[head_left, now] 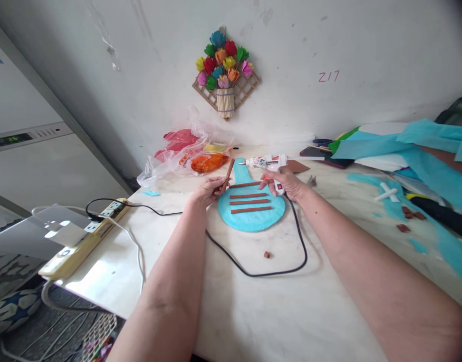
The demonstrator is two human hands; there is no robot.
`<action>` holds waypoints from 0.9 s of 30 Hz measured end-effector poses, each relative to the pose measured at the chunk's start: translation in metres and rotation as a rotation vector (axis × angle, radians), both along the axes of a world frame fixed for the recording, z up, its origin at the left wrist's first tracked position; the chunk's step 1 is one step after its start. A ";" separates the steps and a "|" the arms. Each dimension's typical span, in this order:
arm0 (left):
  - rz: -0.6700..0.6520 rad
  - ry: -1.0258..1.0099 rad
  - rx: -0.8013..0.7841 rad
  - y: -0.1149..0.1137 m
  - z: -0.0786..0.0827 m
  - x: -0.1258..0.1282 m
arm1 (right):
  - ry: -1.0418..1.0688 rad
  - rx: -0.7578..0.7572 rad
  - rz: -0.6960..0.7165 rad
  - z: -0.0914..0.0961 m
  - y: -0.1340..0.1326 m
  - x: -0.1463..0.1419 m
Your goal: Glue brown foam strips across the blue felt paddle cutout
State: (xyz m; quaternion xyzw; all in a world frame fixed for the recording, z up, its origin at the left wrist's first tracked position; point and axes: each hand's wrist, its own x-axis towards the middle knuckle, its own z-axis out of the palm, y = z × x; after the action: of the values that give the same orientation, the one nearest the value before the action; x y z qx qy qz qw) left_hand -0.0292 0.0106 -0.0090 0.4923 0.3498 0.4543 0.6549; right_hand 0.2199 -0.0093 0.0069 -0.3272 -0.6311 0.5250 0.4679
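A thin brown strip [228, 174] is pinched upright in my left hand [209, 190], at the left side of a blue paddle shape [253, 223]. The paddle lies flat, round toward me with its handle pointing at the wall. Several brown strips [250, 202] lie across its round part, roughly parallel. My right hand [285, 182] is closed around the grip of a white hot glue gun [273, 161]. Its nozzle points left, above the paddle's handle. The gun's black cord [253, 275] loops over the table on the near side of the paddle.
A yellow power strip [82, 241] with plugs sits at the table's left edge. Plastic bags [200, 151] lie at the back. Blue and white sheets [404, 146], a phone [327, 157] and brown scraps [407, 213] are on the right. A small brown piece [267, 255] rests in front.
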 end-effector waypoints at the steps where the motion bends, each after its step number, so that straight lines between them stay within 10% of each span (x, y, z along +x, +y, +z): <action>1: -0.004 -0.007 -0.007 0.000 0.000 0.000 | -0.015 0.002 0.005 0.000 0.000 0.000; 27: -0.101 -0.085 -0.032 0.001 -0.001 0.002 | -0.279 0.067 -0.045 0.003 -0.002 -0.007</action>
State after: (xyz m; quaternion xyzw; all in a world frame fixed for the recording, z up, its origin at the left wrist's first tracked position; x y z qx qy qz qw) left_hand -0.0277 0.0118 -0.0096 0.4789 0.3035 0.4355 0.6992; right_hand 0.2130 -0.0114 0.0094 -0.3950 -0.6998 0.4425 0.3980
